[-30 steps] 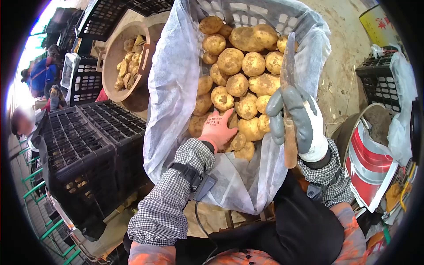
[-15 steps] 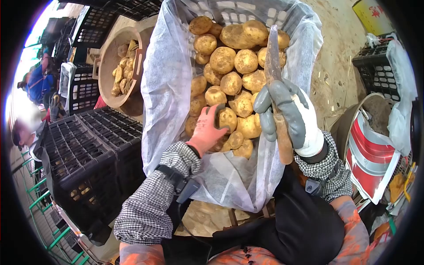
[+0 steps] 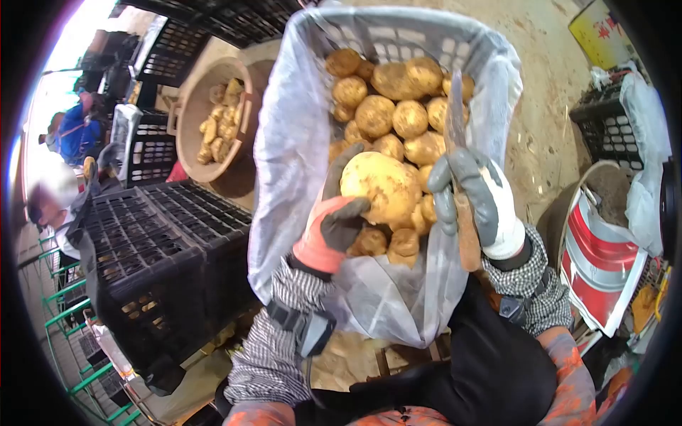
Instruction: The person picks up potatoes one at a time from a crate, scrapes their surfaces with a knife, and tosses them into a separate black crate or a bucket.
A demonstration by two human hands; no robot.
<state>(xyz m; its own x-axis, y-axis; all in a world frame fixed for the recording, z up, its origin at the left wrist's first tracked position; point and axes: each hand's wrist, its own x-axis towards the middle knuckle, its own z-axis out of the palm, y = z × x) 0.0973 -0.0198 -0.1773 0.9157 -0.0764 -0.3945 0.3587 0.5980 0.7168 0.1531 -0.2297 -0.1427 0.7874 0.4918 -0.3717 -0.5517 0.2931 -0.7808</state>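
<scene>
My left hand (image 3: 328,227), in a coral glove with dark fingers, grips a big yellowish potato (image 3: 382,187) and holds it up over the heap. My right hand (image 3: 490,206), in a white glove with grey coating, is closed on a worn knife (image 3: 467,231) with a wooden handle. The knife's stained blade points away from me, above the crate's right side. Below both hands, more potatoes (image 3: 410,119) of mixed sizes lie in a crate lined with a thin white sheet (image 3: 284,142). The left fingers behind the held potato are partly hidden.
To the left stand black slatted crates (image 3: 163,234) and a brown tub (image 3: 186,135) holding lumpy potatoes. On the right are a bucket (image 3: 554,213), a red and white bag (image 3: 597,273) and a black crate (image 3: 611,124). Other people (image 3: 79,135) are at the far left.
My left hand has taken hold of a large potato and raised it from the heap. The knife stays in my right hand. The view has shifted slightly.
</scene>
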